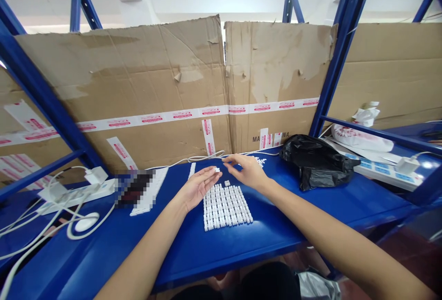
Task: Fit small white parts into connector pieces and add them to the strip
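Note:
My left hand [200, 186] is turned palm up, its thumb and fingertips closed on a small white plastic piece [217, 170]. Just to its right, my right hand [246, 170] hovers with curled fingers, thumb and forefinger tips close together. Whatever sits between those tips is too small to make out. Below both hands, many similar white plastic pieces [226, 209] lie side by side in tight rows on the blue tabletop [276, 226]. A single white piece [227, 183] lies just past their far edge. Partly behind my right hand is a scatter of tiny white parts [260, 162].
A black plastic bag [316, 162] lies at the right, near a power strip [386, 171]. Left are a white strip-like sheet [152, 194], a blurred dark object, another power strip [78, 195] and tangled cables. Cardboard [155, 79] walls the back between blue posts.

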The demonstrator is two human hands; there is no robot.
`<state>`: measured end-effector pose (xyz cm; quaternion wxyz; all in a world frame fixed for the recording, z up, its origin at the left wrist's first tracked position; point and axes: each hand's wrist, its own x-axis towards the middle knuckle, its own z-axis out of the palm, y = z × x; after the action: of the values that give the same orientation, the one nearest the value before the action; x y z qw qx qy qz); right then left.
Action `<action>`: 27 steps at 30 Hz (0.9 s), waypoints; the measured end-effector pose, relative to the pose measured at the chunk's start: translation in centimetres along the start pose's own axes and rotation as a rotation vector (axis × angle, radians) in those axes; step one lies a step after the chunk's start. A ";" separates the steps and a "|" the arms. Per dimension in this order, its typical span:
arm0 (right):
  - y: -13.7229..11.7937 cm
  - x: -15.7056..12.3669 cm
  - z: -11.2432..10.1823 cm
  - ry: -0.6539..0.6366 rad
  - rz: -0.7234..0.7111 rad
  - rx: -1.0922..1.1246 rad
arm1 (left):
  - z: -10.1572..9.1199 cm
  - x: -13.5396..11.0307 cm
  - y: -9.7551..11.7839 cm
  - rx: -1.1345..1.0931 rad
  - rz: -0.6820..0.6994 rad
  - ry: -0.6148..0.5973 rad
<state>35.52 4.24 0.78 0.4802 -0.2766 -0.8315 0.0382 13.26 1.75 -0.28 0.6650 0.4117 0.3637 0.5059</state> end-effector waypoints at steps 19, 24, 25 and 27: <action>2.6 0.1 -0.9 -0.062 0.203 -0.403 | 0.9 -1.4 0.2 0.251 0.047 -0.145; 5.9 -1.0 -2.5 -0.127 0.287 -0.562 | 0.7 -0.7 -0.2 0.524 0.302 -0.003; 5.8 -1.0 -2.4 -0.127 0.271 -0.526 | 0.7 -0.6 -0.4 0.552 0.357 0.015; 4.5 -0.8 -1.8 -0.130 0.222 -0.412 | 0.8 -0.7 -0.5 0.612 0.487 0.038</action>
<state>39.18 7.27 -0.38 0.3521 -0.4555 -0.8153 -0.0619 14.07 0.85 -0.39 0.3649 0.6559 0.4019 0.5246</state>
